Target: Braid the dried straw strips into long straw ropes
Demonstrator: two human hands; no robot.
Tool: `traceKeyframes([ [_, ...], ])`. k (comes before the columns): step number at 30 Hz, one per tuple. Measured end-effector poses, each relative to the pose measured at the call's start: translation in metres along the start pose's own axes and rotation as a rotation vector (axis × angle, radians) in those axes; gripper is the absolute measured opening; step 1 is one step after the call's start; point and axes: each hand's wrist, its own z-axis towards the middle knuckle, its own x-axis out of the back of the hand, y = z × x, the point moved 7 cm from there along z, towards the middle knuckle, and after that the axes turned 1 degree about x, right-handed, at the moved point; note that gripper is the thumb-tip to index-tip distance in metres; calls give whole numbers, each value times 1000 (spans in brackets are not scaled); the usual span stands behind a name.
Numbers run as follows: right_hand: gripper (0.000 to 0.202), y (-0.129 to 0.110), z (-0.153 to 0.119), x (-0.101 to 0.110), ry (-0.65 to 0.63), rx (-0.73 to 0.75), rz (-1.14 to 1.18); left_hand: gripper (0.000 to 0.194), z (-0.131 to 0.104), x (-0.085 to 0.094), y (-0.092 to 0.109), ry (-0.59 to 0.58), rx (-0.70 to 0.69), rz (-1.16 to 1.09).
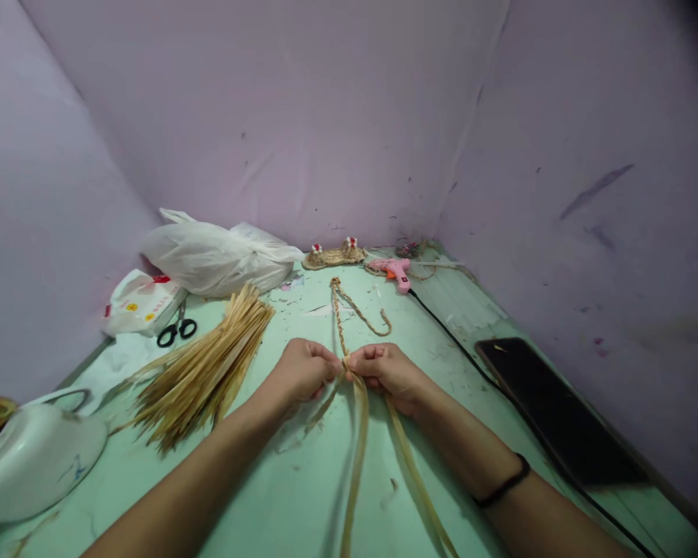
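Observation:
A thin braided cord (338, 314) of dried plant fibre lies on the pale green table, bending back at its far end. Its near end is pinched between my left hand (308, 370) and my right hand (387, 373), which almost touch. From that spot loose flat strips (361, 457) run toward me; one passes beneath my right hand and a shorter one hangs by my left. Both hands have thumb and fingers pressed together on the strips. A bundle of dried strips (209, 364) rests left of my left hand.
Black-handled scissors (177, 332), a small white box (145, 302) and a white plastic bag (221, 256) sit at left. A white bowl (40, 465) is nearer. A woven piece (333, 257), a pink glue gun (392, 271) with black cord, and a dark flat slab (558, 411) lie behind and right.

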Motion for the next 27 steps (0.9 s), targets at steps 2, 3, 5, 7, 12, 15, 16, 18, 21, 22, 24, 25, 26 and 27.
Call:
traceKeyframes([
  [2, 13, 0, -2, -1, -10, -21, 3, 20, 1, 9, 0, 64, 5, -96],
  [3, 14, 0, -3, -2, -16, -25, 7, 24, 2, 8, -1, 46, 12, -159],
  [5, 16, 1, -4, -2, -42, -21, 21, 25, 5, -4, -4, -104, 34, -271],
  [7, 17, 3, -2, -3, -76, -18, 25, 15, 5, -19, -8, -276, 64, -323],
  [12, 22, 5, 5, 1, -123, 5, -104, 10, 13, -22, -18, -307, 81, -184],
  [15, 21, 0, 9, 2, -116, 92, -219, 9, 19, -13, -17, -239, 32, -57],
  [16, 20, -2, 9, 1, -108, 122, -251, 8, 20, -12, -17, -235, 33, -31],
  [18, 18, -4, 10, 1, -76, 173, -306, 9, 22, -11, -19, -248, 48, 2],
  [21, 18, -5, 10, 1, -7, 236, -415, 10, 23, -11, -21, -238, 52, 26],
  [22, 18, -5, 10, 1, 19, 260, -469, 10, 23, -11, -21, -227, 45, 26],
  [24, 18, -7, 7, 1, 64, 318, -604, 10, 23, -11, -23, -192, 26, 17],
  [25, 18, -8, 6, 2, 85, 344, -677, 11, 23, -12, -24, -167, 14, 14],
  [26, 17, -9, 4, 2, 110, 361, -743, 11, 24, -11, -24, -137, -7, 14],
  [27, 17, -10, 2, 3, 138, 364, -797, 12, 24, -10, -24, -102, -34, 23],
])
